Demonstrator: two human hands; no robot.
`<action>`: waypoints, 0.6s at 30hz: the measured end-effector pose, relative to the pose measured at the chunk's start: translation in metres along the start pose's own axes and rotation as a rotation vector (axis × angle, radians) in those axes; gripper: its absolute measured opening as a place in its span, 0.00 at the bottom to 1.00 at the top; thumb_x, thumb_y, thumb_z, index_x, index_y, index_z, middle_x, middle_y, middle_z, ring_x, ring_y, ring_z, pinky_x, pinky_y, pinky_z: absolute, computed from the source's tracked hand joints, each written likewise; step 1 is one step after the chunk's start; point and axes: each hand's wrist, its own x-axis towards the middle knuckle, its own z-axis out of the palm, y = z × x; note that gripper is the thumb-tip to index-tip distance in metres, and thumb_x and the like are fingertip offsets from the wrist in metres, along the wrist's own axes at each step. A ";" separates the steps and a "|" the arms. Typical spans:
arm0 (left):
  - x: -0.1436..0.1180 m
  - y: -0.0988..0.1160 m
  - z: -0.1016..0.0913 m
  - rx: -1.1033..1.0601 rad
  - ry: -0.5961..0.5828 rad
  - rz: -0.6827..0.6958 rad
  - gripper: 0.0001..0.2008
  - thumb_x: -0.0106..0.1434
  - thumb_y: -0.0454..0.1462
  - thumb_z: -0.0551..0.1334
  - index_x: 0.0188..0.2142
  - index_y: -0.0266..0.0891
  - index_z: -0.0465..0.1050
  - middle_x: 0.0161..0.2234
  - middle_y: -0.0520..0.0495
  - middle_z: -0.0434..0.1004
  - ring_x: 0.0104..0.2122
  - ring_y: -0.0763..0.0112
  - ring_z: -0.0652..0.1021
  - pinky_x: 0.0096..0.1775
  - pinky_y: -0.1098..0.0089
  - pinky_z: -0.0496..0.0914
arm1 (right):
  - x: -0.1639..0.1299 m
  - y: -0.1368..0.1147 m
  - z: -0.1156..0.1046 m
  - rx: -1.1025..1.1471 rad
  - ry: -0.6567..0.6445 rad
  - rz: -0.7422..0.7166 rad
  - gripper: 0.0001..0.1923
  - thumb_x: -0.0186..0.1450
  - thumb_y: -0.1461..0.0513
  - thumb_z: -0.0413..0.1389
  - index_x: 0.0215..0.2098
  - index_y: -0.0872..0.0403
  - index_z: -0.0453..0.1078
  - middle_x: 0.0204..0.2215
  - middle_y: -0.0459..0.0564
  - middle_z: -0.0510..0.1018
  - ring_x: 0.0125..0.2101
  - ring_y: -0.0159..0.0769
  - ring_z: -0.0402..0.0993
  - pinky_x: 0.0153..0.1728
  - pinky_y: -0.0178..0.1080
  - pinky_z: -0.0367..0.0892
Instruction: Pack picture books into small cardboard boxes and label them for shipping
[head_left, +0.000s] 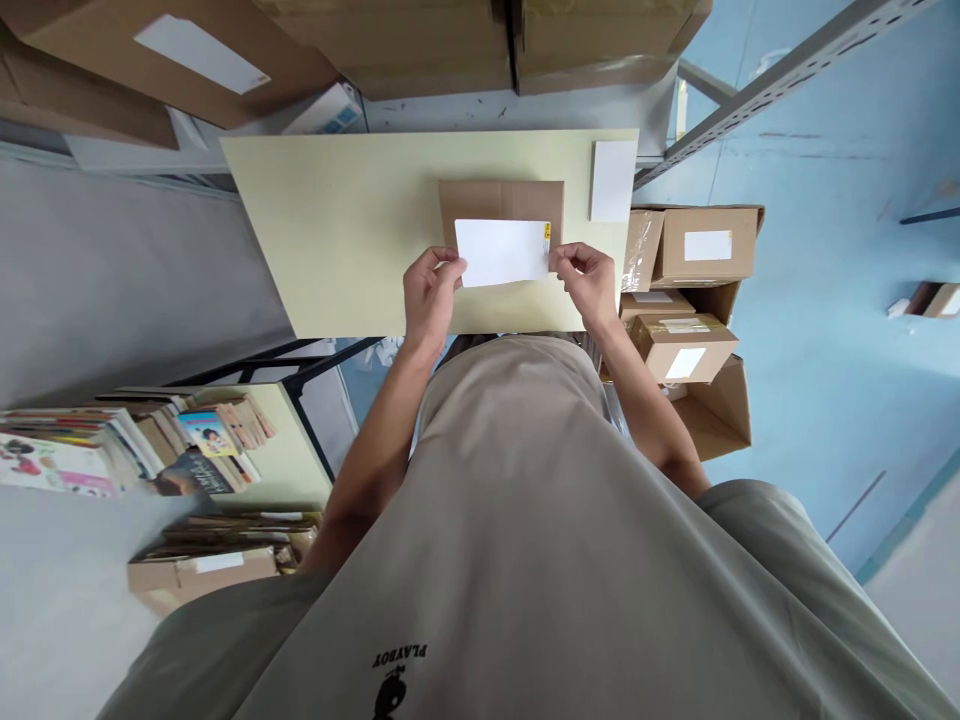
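Note:
Between my two hands is a white label (501,252) with a small yellow mark at its right end. My left hand (433,290) pinches its left edge between thumb and fingers. At the opposite edge, my right hand (586,280) has its fingers closed on the label's right side. Behind the label lies a flat brown cardboard box (501,199), its lower part covered from view; I cannot tell whether the label touches it. The box rests on a pale yellow table (345,230). A stack of white labels (613,181) sits at the table's far right corner.
Large taped cartons (405,45) stand on a shelf beyond the table. To the right, several small labelled boxes (709,247) are piled beside an open carton (724,410) on the blue floor. Books (217,440) fill a side table at left, with a carton of flattened cardboard (217,575) below.

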 end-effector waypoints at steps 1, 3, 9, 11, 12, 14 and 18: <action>0.001 0.000 0.001 0.003 -0.008 0.002 0.16 0.76 0.52 0.70 0.38 0.47 0.72 0.31 0.51 0.72 0.37 0.63 0.83 0.41 0.64 0.79 | 0.000 0.000 0.001 0.003 0.001 0.003 0.16 0.72 0.45 0.67 0.37 0.47 0.80 0.35 0.48 0.84 0.43 0.42 0.81 0.47 0.45 0.82; 0.003 -0.002 0.000 0.011 -0.024 0.002 0.17 0.76 0.53 0.71 0.39 0.47 0.72 0.31 0.51 0.73 0.37 0.63 0.83 0.41 0.65 0.79 | 0.001 0.001 0.002 0.004 0.010 0.000 0.14 0.72 0.48 0.68 0.37 0.48 0.80 0.35 0.48 0.84 0.42 0.42 0.81 0.49 0.45 0.82; 0.018 -0.019 -0.005 0.038 -0.032 -0.018 0.17 0.74 0.51 0.73 0.39 0.46 0.72 0.32 0.51 0.75 0.37 0.64 0.82 0.44 0.64 0.79 | 0.004 0.004 0.007 -0.043 0.058 -0.030 0.15 0.74 0.48 0.69 0.36 0.48 0.78 0.36 0.47 0.83 0.43 0.41 0.81 0.52 0.46 0.80; 0.025 -0.026 -0.006 0.067 -0.046 -0.005 0.17 0.73 0.52 0.73 0.39 0.47 0.72 0.32 0.51 0.76 0.37 0.64 0.82 0.45 0.65 0.79 | 0.008 0.006 0.008 -0.050 0.065 -0.042 0.16 0.74 0.47 0.69 0.37 0.47 0.78 0.36 0.47 0.82 0.43 0.42 0.81 0.52 0.46 0.80; 0.029 -0.029 -0.006 0.084 -0.051 0.006 0.17 0.73 0.52 0.74 0.39 0.47 0.72 0.31 0.51 0.76 0.37 0.64 0.82 0.45 0.65 0.79 | 0.012 0.008 0.008 -0.055 0.064 -0.047 0.17 0.74 0.45 0.70 0.37 0.47 0.78 0.36 0.47 0.82 0.43 0.42 0.81 0.52 0.47 0.80; 0.038 -0.035 -0.005 0.108 -0.055 0.038 0.18 0.72 0.53 0.75 0.38 0.47 0.73 0.32 0.50 0.77 0.39 0.63 0.82 0.47 0.64 0.79 | 0.020 0.013 0.010 -0.075 0.058 -0.060 0.20 0.73 0.43 0.70 0.38 0.47 0.78 0.36 0.47 0.82 0.43 0.42 0.81 0.52 0.47 0.80; 0.059 -0.046 0.005 0.114 -0.050 0.090 0.21 0.70 0.55 0.78 0.37 0.47 0.73 0.34 0.48 0.80 0.43 0.59 0.84 0.51 0.61 0.79 | 0.039 0.025 0.017 -0.126 0.061 -0.088 0.23 0.73 0.39 0.71 0.40 0.47 0.77 0.38 0.49 0.83 0.46 0.43 0.82 0.53 0.47 0.80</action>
